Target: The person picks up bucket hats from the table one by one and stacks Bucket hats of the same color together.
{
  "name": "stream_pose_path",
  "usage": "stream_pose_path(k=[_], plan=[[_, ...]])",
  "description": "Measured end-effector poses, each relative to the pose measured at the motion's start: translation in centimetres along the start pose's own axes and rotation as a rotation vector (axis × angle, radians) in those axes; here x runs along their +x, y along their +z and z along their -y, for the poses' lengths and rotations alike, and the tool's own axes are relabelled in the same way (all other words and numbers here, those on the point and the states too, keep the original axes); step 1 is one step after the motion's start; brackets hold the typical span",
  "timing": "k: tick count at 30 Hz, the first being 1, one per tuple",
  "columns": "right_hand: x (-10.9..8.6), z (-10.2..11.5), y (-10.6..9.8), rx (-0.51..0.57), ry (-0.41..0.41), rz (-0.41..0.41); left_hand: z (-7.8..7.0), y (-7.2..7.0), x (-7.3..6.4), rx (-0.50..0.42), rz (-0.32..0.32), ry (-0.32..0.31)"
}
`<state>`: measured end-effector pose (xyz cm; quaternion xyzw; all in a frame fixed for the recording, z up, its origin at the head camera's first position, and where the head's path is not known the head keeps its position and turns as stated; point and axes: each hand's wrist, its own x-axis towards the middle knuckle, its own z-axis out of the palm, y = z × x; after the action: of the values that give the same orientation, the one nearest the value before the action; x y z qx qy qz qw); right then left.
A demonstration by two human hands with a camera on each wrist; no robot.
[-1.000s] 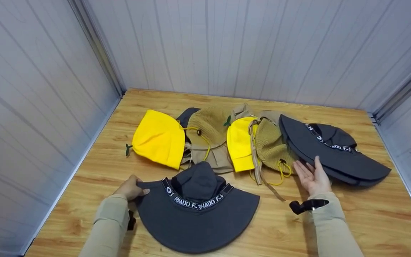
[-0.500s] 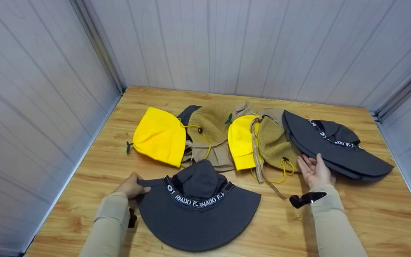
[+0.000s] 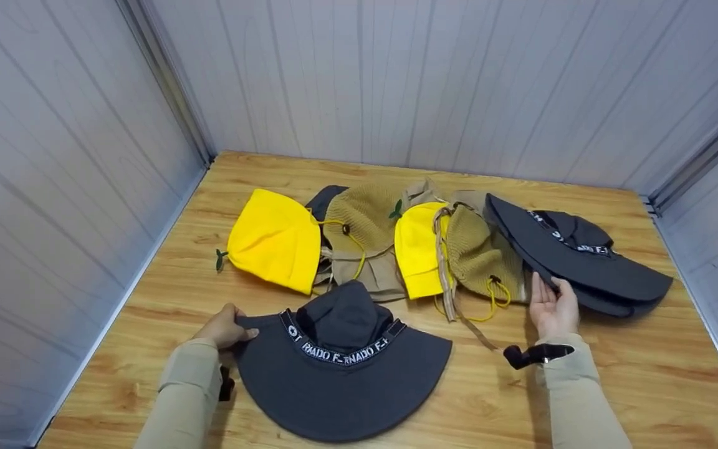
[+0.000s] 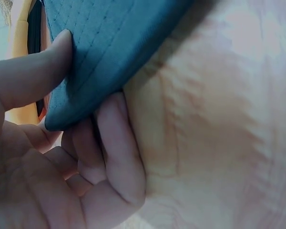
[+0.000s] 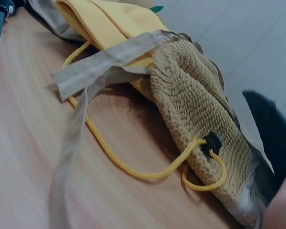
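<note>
A dark grey wide-brimmed sun hat [image 3: 346, 399] with a white-lettered band lies at the front of the table. My left hand [image 3: 227, 327] pinches its left brim edge; in the left wrist view the thumb is above the brim [image 4: 105, 52], other fingers below. My right hand [image 3: 554, 308] holds the near brim edge of dark grey sun hats [image 3: 602, 274] at the right, tilted and apparently stacked, fingers partly hidden under the brim. Beside that hand is a tan knitted hat [image 3: 480, 255] with a yellow drawcord [image 5: 148, 174]; it also fills much of the right wrist view.
A yellow hat [image 3: 278, 243] with a green sprout lies left of a tan knitted hat [image 3: 368, 215]. Another yellow hat [image 3: 421, 249] lies mid-row, with a beige strap [image 3: 449, 293] hanging across it. Pale panel walls [image 3: 359, 81] enclose the wooden table [image 3: 166, 280].
My right hand's fingers have closed in on the brim of the right-hand grey hats, which have shifted slightly left. My left hand and the front hat stay about where they were.
</note>
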<state>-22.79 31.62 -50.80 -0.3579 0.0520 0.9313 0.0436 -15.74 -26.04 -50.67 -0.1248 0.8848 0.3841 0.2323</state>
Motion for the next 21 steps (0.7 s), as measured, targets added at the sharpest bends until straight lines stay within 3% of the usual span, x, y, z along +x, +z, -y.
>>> stream_pose_path(k=[6, 11, 15, 18, 21], plan=[[-0.8, 0.5, -1.0, -0.087, 0.125, 0.142, -0.5, 0.1, -0.2, 0.056, -0.011, 0.003], [-1.7, 0.2, -1.3, -0.18, 0.138, 0.204, -1.8, 0.4, -0.3, 0.206, -0.058, -0.017], [-2.5, -0.6, -1.1, -0.242, 0.085, 0.217, -3.4, 1.2, -0.4, 0.371, -0.199, -0.007], [-3.0, -1.6, -0.8, -0.302, 0.045, 0.241, -5.5, 2.1, -0.7, 0.447, -0.337, 0.053], [-3.7, -2.9, -0.7, -0.391, -0.001, 0.284, -8.2, 3.1, -1.1, 0.399, -0.389, 0.164]])
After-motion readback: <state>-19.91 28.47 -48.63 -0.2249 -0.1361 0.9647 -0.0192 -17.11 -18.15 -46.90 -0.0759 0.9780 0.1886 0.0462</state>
